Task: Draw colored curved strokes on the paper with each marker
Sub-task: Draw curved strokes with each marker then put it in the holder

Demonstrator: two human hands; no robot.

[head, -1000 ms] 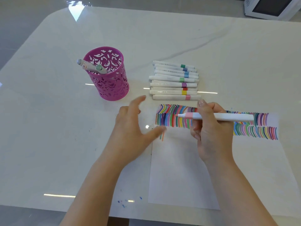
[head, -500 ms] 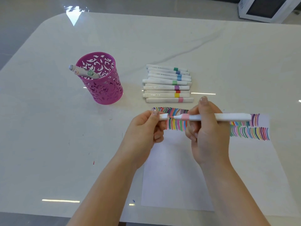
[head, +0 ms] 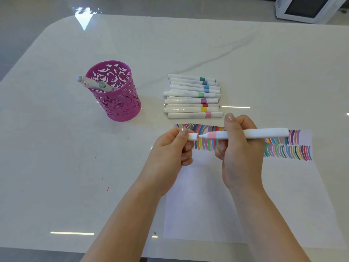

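Note:
My right hand (head: 239, 148) grips a white marker with a pink band (head: 260, 133), held level above the paper (head: 207, 205). My left hand (head: 170, 150) pinches the marker's white cap (head: 193, 137) right at the bare tip, almost touching it. The paper's far edge carries two rows of colored curved strokes (head: 289, 150). Beyond the paper, several white markers (head: 192, 97) with colored bands lie side by side.
A pink perforated pen cup (head: 120, 103) with three markers stands at the left on the white table (head: 56, 148). A white appliance (head: 309, 8) sits off the table's far right corner. Small ink specks dot the table near the front left.
My left hand came in from open beside the paper and took hold of the cap at the marker's tip. My right hand kept the marker level; the view shifted slightly.

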